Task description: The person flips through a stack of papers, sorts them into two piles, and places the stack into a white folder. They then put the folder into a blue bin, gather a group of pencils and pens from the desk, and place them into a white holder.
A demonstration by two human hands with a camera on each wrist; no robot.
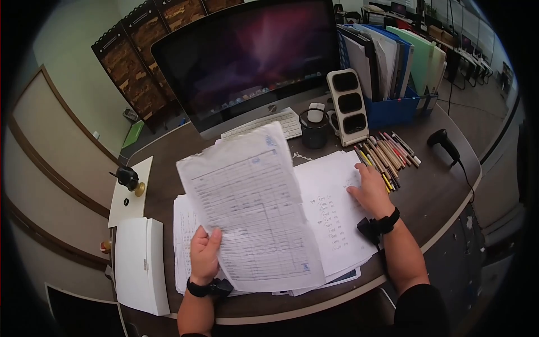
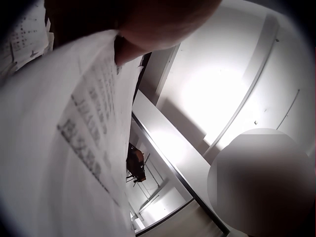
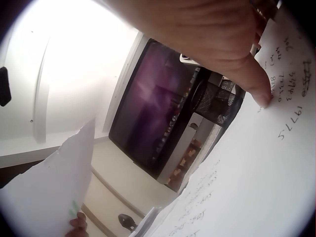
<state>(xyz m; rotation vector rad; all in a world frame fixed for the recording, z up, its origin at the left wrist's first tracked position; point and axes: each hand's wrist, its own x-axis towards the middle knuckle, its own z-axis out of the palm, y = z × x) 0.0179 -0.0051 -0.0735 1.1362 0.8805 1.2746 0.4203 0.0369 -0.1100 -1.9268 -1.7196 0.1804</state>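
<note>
A creased printed sheet with a ruled table [image 1: 252, 208] is held up, tilted, by my left hand [image 1: 205, 255], its thumb over the lower left edge. In the left wrist view the thumb [image 2: 163, 24] lies against the printed sheet [image 2: 59, 148]. My right hand [image 1: 373, 191] rests on the upper right of a stack of papers with handwritten figures [image 1: 331, 224], fingers relaxed. The right wrist view has the right hand's thumb [image 3: 256, 86] touching the handwritten page [image 3: 256, 163], and the lifted sheet [image 3: 54, 182] at the left, with left fingertips at its edge.
Several pens and pencils [image 1: 390, 154] lie right of the papers, beside a scanner [image 1: 446, 145]. Behind stand a monitor [image 1: 247, 56], keyboard [image 1: 286, 123], mesh cup [image 1: 314, 132], white three-slot holder [image 1: 349, 106] and blue file box [image 1: 393, 109]. A white device [image 1: 140, 267] sits left.
</note>
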